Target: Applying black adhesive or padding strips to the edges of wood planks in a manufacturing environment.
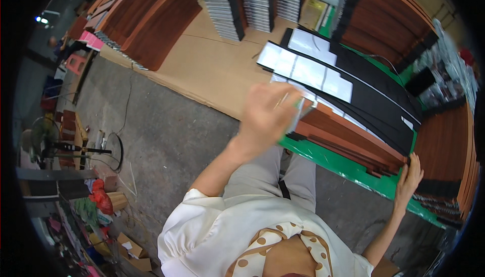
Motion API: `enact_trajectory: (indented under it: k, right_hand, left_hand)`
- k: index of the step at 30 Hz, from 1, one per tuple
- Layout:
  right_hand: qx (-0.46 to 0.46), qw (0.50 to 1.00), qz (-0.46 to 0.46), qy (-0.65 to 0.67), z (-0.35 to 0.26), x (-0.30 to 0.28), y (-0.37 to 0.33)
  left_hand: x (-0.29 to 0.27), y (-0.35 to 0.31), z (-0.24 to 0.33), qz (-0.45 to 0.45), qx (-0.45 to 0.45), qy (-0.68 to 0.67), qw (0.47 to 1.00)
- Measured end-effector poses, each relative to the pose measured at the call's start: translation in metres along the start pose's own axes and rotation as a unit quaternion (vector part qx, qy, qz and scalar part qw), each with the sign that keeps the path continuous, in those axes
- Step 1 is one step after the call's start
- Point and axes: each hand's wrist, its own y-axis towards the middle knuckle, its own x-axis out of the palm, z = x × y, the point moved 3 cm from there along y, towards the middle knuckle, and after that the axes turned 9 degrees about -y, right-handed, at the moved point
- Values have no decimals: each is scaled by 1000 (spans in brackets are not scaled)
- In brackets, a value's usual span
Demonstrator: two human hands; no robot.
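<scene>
A stack of brown wood-grain panels (343, 143) lies at the near edge of the table. My left hand (270, 113) is over its left end, blurred, fingers closed round something slim with a pale, shiny edge that I cannot make out. At the stack's right end my right hand (411, 176) rests against the panel ends, fingers stretched out. Just beyond the stack lie long black panels (376, 87), partly covered by glossy whitish pieces (308, 70) with stepped edges.
Green sheeting (333, 165) covers the table's near edge. Brown cardboard (217, 67) lies to the left. Tall stacks of brown panels (161, 29) stand at far left, with others (386, 17) at back right and right. A fan (65, 145) stands on the floor at left.
</scene>
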Motion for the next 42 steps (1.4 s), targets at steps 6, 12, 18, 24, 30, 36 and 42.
enact_trajectory:
  k: [6,12,18,24,30,36,42]
  right_hand:
    - [28,999,-22,-8,1,-4,5]
    - [-21,988,-149,28,-29,-34,51]
    - [50,979,-122,154,-50,-40,52]
    - [-75,995,-8,68,-43,-36,25]
    - [-32,994,-11,104,-43,-38,35]
    - [-50,984,-26,172,-43,-53,55]
    - [-165,965,-35,203,-99,-47,160]
  left_hand:
    - [-58,-35,-112,28,-246,-16,969]
    - [-5,-17,-125,-80,-183,-84,976]
    - [71,25,-120,-189,-44,-135,972]
    - [69,16,-73,-308,-53,-410,857]
    - [70,3,-63,-306,-79,-328,890]
    - [62,13,-64,-305,-28,-351,885]
    - [73,49,-110,-271,-140,-399,865]
